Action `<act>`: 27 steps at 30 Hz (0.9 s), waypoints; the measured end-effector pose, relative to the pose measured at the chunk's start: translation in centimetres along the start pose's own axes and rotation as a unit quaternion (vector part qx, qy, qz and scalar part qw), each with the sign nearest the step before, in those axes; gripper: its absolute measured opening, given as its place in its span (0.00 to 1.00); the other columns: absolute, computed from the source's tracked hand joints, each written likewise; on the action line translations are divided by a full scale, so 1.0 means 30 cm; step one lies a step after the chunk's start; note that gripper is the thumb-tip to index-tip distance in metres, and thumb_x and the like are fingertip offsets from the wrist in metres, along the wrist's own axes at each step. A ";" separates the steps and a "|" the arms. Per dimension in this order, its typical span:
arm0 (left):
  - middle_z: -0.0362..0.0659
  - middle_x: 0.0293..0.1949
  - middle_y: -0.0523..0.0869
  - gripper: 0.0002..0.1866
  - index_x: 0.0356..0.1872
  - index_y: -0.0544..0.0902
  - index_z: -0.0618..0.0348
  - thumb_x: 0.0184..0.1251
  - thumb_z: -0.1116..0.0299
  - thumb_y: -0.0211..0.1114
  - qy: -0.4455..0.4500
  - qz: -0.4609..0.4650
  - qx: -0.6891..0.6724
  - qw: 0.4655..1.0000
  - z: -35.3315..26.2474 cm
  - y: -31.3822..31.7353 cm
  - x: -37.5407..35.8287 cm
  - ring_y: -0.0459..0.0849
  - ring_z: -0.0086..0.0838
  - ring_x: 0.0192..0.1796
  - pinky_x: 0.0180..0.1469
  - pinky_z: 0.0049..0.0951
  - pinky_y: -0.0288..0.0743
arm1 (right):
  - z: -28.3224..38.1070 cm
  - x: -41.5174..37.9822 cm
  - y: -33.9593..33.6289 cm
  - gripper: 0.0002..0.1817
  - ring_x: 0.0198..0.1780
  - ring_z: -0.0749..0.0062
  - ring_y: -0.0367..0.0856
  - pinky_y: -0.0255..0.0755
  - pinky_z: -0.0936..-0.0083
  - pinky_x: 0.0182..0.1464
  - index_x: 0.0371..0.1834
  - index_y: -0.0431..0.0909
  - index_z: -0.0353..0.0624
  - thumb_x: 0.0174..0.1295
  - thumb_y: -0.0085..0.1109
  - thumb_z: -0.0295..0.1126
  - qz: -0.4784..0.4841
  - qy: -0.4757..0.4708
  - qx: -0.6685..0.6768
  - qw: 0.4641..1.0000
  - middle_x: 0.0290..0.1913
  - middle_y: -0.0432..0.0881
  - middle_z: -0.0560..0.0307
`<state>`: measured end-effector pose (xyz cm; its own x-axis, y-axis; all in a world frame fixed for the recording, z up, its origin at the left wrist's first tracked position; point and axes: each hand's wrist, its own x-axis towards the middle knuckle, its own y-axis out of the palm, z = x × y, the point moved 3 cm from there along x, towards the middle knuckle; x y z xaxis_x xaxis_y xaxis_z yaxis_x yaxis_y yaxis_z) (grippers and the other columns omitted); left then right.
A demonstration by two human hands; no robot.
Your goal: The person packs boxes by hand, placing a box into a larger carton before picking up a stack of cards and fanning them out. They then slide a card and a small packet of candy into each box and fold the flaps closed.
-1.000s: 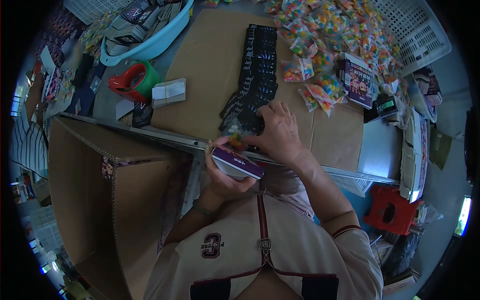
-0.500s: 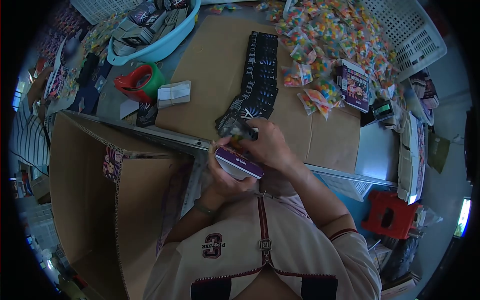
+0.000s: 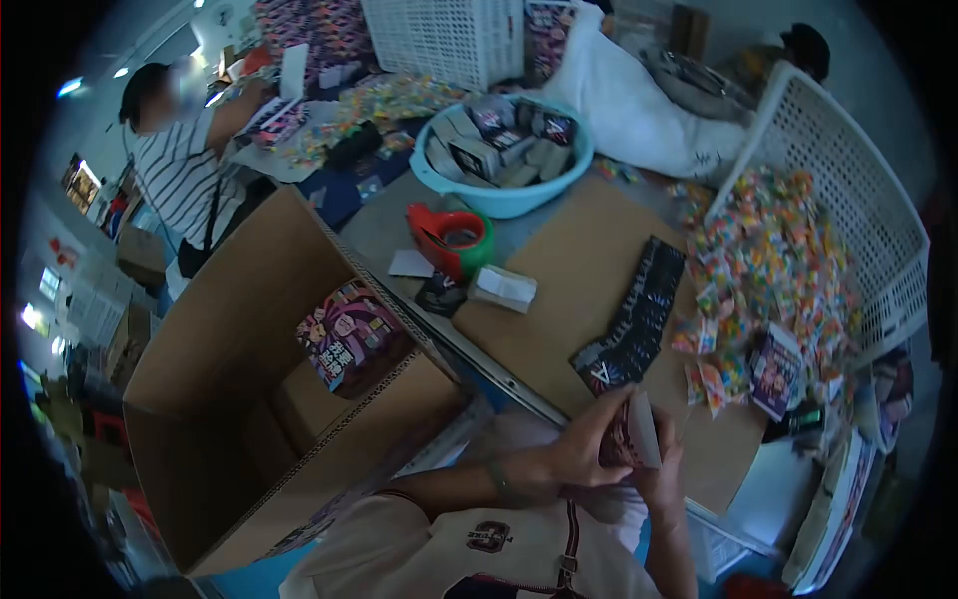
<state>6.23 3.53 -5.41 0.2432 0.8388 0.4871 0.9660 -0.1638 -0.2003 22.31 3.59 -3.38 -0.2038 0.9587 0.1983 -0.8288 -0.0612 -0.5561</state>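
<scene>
Both hands hold a small printed carton in front of my body, its pale flap standing up. My left hand wraps around its left side. At the right side, the fingers of my right hand press against the carton. What is inside it cannot be seen. Just beyond the hands, a fanned row of black printed packets lies on a flat cardboard sheet. Small bags of colourful candy are heaped to the right, with another printed box lying against them.
A large open carton stands at left with a printed box inside. On the table are a red-and-green tape dispenser, a banded white card stack and a blue basin. A white basket leans right; a person in stripes works far left.
My view has swung left, showing more of the large carton and the other person. The dark packet and candy in my right hand are out of sight; that hand is now on the small carton.
</scene>
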 end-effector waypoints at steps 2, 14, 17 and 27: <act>0.58 0.69 0.62 0.55 0.72 0.51 0.71 0.47 0.64 0.78 0.004 -0.025 0.001 1.000 -0.012 0.026 -0.009 0.64 0.45 0.72 0.73 0.38 0.56 | -0.058 -0.051 0.011 0.30 0.46 0.50 0.85 0.79 0.63 0.48 0.59 0.69 0.40 0.52 0.70 0.29 -0.020 -0.019 -0.006 1.000 0.44 0.83 0.42; 0.62 0.57 0.74 0.55 0.70 0.56 0.74 0.41 0.64 0.81 -0.080 -0.127 0.071 0.986 -0.004 -0.029 -0.014 0.78 0.50 0.59 0.60 0.40 0.72 | 0.111 0.052 -0.231 0.24 0.34 0.75 0.82 0.75 0.76 0.32 0.56 0.67 0.37 0.55 0.56 0.13 -0.108 0.111 0.326 0.933 0.41 0.78 0.58; 0.63 0.56 0.74 0.54 0.69 0.57 0.75 0.41 0.64 0.80 -0.036 -0.130 0.129 0.982 -0.001 -0.022 -0.010 0.79 0.54 0.57 0.57 0.42 0.74 | 0.189 0.119 -0.258 0.18 0.30 0.78 0.81 0.71 0.80 0.26 0.51 0.70 0.36 0.56 0.54 0.13 0.027 0.019 0.232 0.972 0.38 0.78 0.56; 0.64 0.56 0.75 0.55 0.69 0.56 0.77 0.40 0.64 0.80 0.016 -0.157 0.205 0.966 -0.025 -0.007 -0.004 0.81 0.55 0.54 0.53 0.42 0.77 | 0.403 0.275 -0.155 0.11 0.37 0.52 0.81 0.75 0.59 0.35 0.32 0.73 0.38 0.44 0.63 0.21 0.185 -0.266 -0.289 0.901 0.38 0.77 0.51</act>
<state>6.07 3.05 -4.79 -0.0462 0.7959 0.6037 0.8782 0.3203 -0.3552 18.18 8.41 10.61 -0.7589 0.6241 0.1860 -0.2740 -0.0469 -0.9606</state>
